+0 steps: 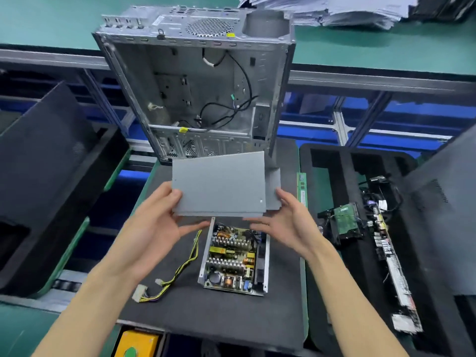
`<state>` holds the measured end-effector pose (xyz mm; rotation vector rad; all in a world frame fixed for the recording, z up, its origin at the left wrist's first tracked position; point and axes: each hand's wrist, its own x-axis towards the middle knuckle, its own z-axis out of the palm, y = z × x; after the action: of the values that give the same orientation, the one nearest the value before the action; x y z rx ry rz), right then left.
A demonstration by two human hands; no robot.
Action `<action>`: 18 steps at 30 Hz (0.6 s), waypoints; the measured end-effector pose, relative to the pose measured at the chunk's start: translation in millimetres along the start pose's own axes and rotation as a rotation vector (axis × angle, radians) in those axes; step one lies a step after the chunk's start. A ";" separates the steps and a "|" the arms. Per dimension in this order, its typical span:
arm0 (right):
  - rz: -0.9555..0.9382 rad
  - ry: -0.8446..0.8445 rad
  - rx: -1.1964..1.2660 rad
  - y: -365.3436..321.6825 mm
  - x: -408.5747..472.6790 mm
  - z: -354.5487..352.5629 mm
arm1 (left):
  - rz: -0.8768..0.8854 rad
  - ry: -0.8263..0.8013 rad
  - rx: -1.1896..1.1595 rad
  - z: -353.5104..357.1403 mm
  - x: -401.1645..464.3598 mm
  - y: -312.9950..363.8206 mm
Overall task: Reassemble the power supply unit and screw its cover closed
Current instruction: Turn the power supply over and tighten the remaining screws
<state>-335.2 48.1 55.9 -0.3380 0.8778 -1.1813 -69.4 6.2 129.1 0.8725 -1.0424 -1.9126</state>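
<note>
The grey metal cover (219,184) of the power supply is held in the air between both hands, tilted, above the far end of the open unit. My left hand (159,220) pinches its left edge with the thumb on top. My right hand (286,217) holds its right edge, fingers underneath. Below them the open power supply base (233,258) lies on the black mat (206,313), its circuit board, coils and heat sinks exposed. Its yellow and black cable bundle with white connectors (164,282) trails off to the left on the mat.
An empty computer case (195,86) stands open behind the mat. A black foam tray (324,176) at the right holds a drive (345,222) and a long board with cables (391,261). A green memory stick (302,189) lies along the mat's right edge. A yellow box (136,343) sits at the near edge.
</note>
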 end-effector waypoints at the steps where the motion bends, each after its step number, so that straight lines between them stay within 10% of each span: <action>1: 0.034 -0.052 0.055 -4.9 -2.7 -7.9 | 0.011 -0.001 0.026 -2.3 -3.2 1.5; 18: 0.106 -0.188 -0.294 -57.5 27.9 5.5 | -0.088 0.046 -0.243 6.6 -69.3 -79.1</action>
<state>-366.0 0.1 85.2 -0.6232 0.8930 -0.9063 -66.5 97.1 75.9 0.8298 -0.7356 -2.0321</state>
